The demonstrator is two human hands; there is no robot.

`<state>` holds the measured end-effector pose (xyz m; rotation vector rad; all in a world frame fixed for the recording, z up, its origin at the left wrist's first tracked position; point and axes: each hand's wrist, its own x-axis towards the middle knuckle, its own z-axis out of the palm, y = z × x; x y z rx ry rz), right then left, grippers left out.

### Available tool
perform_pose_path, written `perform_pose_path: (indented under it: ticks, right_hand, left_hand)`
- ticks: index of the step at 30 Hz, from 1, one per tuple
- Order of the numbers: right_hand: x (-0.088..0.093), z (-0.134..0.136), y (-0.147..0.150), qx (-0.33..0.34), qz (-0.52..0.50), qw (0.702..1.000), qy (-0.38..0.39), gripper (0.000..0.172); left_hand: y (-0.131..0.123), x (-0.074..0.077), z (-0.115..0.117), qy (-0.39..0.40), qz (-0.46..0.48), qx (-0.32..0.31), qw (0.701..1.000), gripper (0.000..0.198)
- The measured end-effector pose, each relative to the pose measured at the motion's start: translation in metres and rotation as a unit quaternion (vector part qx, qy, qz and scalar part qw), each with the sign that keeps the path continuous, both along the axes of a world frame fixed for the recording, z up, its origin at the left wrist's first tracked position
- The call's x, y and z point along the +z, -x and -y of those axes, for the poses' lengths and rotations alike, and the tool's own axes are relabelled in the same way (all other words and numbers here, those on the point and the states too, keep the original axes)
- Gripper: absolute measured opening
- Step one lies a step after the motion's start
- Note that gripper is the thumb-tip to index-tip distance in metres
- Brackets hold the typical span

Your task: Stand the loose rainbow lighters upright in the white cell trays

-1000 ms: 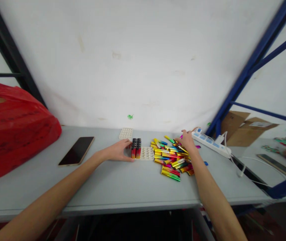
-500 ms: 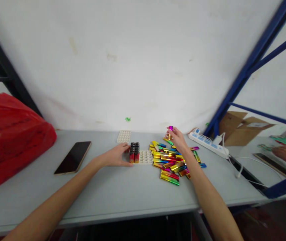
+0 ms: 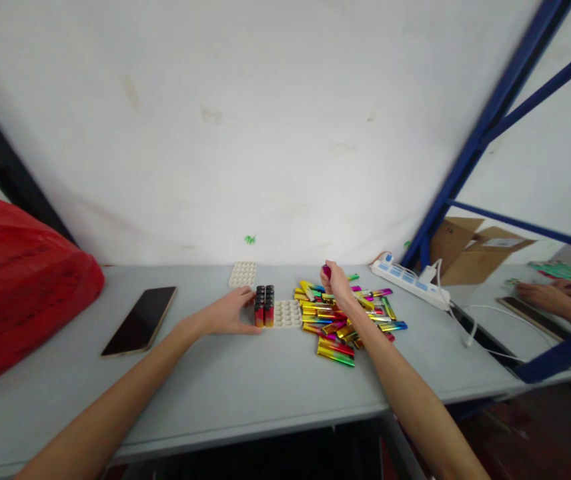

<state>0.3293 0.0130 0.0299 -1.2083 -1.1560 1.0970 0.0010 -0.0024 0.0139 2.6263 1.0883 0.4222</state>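
Observation:
My left hand [image 3: 225,311] curves around the left end of a white tray [image 3: 288,315] with round pockets, thumb in front and fingers behind. On that end, two rows of upright black-topped pieces with shiny red-orange bodies [image 3: 264,308] stand packed together, perhaps lighters. My right hand [image 3: 336,280] is closed around a slim shiny piece with a purple end [image 3: 326,271], mostly hidden by the fingers. It is above the back of a loose pile of shiny metallic pieces [image 3: 335,349] in gold, red, green, blue and purple, right of the tray.
A second white pocketed tray [image 3: 242,274] lies near the wall. To the left are a phone [image 3: 140,321] and a red plastic bag [image 3: 25,287]. A white power strip [image 3: 410,283], a blue frame [image 3: 465,160] and a cardboard box [image 3: 475,250] stand right; another person's hands [image 3: 550,298] are beyond.
My right hand has turned and closed further over the shiny piece, shifting slightly left and lower. My left hand keeps its place at the tray. The whole view has shifted slightly.

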Motion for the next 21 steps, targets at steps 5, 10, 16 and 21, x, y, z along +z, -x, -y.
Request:
perform_pose_path:
  ticks: [5,10,16,21]
  right_hand:
    - [0.002,0.003,-0.001,-0.012,0.003,1.000,-0.010,0.053]
    - [-0.001,0.001,-0.002,0.038,0.019,0.999,-0.022,0.067]
    - [-0.005,0.009,0.009,0.162,0.057,0.977,-0.124,0.056]
    - [-0.011,0.020,0.029,0.193,0.167,0.950,-0.180,0.040]
  left_hand:
    - [-0.001,0.002,0.001,0.014,0.002,0.009,1.000,0.064]
    - [-0.001,0.005,0.002,0.019,0.002,0.012,1.000,0.066]
    - [-0.002,0.004,0.003,0.016,0.003,0.008,1.000,0.064]
    - [-0.002,0.003,0.003,0.009,0.012,-0.013,1.000,0.059]
